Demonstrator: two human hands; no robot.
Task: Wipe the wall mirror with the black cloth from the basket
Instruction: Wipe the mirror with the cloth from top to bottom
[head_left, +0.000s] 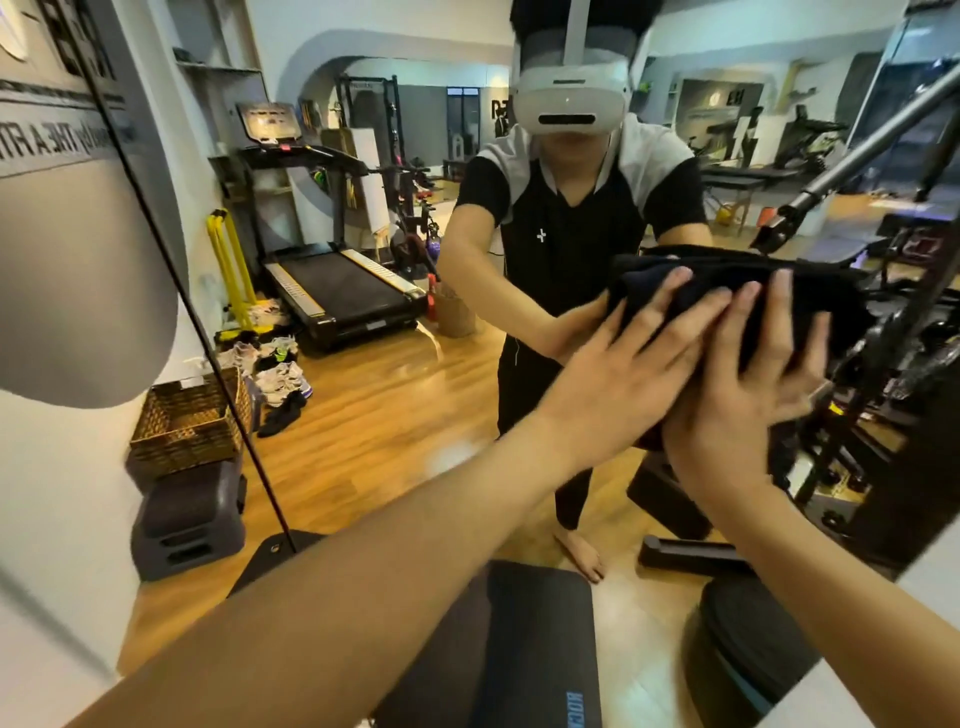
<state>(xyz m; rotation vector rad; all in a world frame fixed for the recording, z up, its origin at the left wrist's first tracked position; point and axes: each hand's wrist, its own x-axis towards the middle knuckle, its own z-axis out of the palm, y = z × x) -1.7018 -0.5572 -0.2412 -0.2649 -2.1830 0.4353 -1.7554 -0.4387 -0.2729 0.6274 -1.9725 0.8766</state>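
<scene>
Hands met at the right of the frame, both laid on the black cloth (737, 296) and pressing it against the wall mirror (389, 395). The left hand (628, 374) reached in from the lower left along a long forearm, its fingers straight and spread flat over the left part of the cloth. The right hand (748, 384) rose from the lower right, its fingers also extended over the cloth, with the thumb tucked round the lower edge on the right side; whether that amounted to a real grip could not be told, since the motion blurred it. The cloth lay bunched in a thick dark fold at mid-height on the right, touching the glass.

The mirror filled most of the view and carried the person's reflection (566, 249), in a dark top, with both arms stretched toward the cloth. The mirror's dark edge ran slantwise from the upper left down toward the lower centre. Left of that edge, at the lower left, a wicker basket (182, 421) sat on a dark grey step block (187, 525) against the white wall. A treadmill (332, 280) showed in the reflection at centre left, with shoes (275, 374) scattered on the wooden floor (395, 436) just below it.
</scene>
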